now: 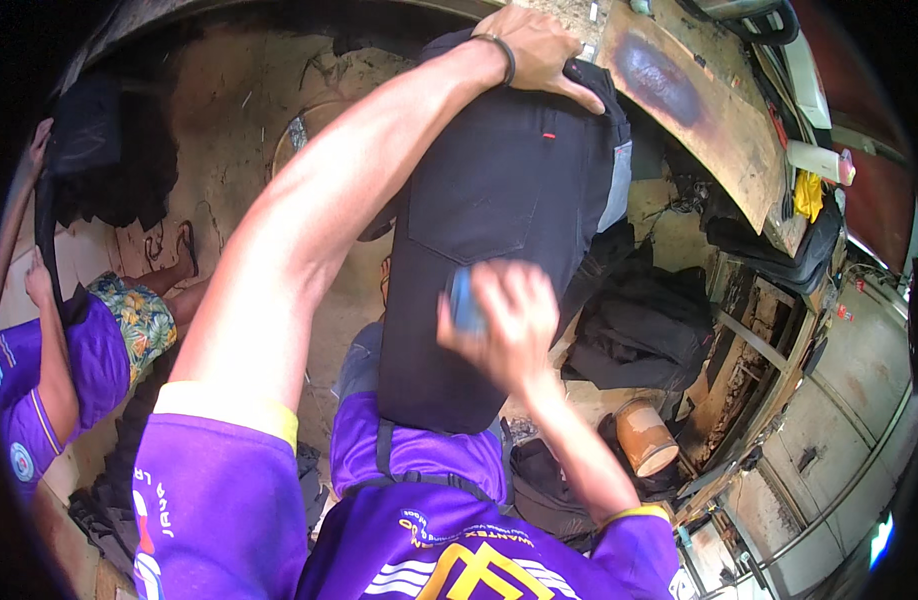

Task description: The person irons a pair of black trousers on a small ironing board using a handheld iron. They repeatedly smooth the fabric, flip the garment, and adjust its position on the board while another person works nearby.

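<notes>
The black trousers (479, 170) lie stretched lengthwise in front of the person, from near the upper edge of the view down to the lap. A pocket (474, 205) with a small red tab (548, 135) faces up, and a light-grey piece of cloth (616, 187) shows along the right side.

The left hand (532, 48), with a dark band (503, 58) on its wrist, rests on the upper end — its thumb is spread away from the fingers, but I cannot tell if the fingertips grip the cloth. The right hand (512, 325) is curled around a blue object (466, 300), below the pocket; it is blurred, so its kind is perhaps not possible to say.

To the upper right stands a counter (739, 165) with a dark scorched patch (659, 78). Black garments (644, 335) lie heaped at the right, near a brown cylinder (647, 440). At the left, another person (84, 350) in purple holds black cloth (114, 155).
</notes>
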The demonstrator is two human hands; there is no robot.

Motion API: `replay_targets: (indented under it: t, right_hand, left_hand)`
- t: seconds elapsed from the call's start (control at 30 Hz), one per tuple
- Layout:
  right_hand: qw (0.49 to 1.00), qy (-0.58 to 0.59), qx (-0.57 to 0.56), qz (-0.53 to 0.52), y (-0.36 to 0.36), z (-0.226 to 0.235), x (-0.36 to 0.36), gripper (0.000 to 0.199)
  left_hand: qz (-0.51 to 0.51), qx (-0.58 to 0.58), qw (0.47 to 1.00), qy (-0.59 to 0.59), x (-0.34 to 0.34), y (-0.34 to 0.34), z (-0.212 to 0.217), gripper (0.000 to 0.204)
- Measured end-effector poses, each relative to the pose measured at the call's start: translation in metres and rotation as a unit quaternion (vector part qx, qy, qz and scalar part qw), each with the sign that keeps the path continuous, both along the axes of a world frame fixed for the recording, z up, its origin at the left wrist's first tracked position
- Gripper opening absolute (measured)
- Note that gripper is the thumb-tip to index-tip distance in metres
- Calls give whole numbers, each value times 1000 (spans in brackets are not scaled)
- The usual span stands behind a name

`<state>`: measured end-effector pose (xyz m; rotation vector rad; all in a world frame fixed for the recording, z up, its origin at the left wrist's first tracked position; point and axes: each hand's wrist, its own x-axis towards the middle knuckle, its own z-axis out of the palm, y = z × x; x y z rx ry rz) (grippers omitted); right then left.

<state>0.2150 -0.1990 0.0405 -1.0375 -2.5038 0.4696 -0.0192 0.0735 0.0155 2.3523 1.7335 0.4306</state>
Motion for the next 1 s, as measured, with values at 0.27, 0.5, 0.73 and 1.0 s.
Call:
replay_targets:
  t: [0.27, 0.5, 0.73, 1.0]
  right_hand:
    - [990, -59, -128, 12, -77, 10, 10, 49]
    - [999, -30, 17, -42, -14, 8, -54, 45]
    - [989, -15, -127, 70, -49, 28, -42, 48]
    - [994, -56, -90, 12, -56, 14, -47, 41]
  left_hand:
    - [-8, -72, 997, 11, 2, 4, 7, 102]
    - [-11, -60, 998, -23, -3, -1, 4, 102]
    - [-2, -7, 1000, -11, 3, 5, -6, 105]
    - [-19, -84, 996, -10, -6, 4, 1, 105]
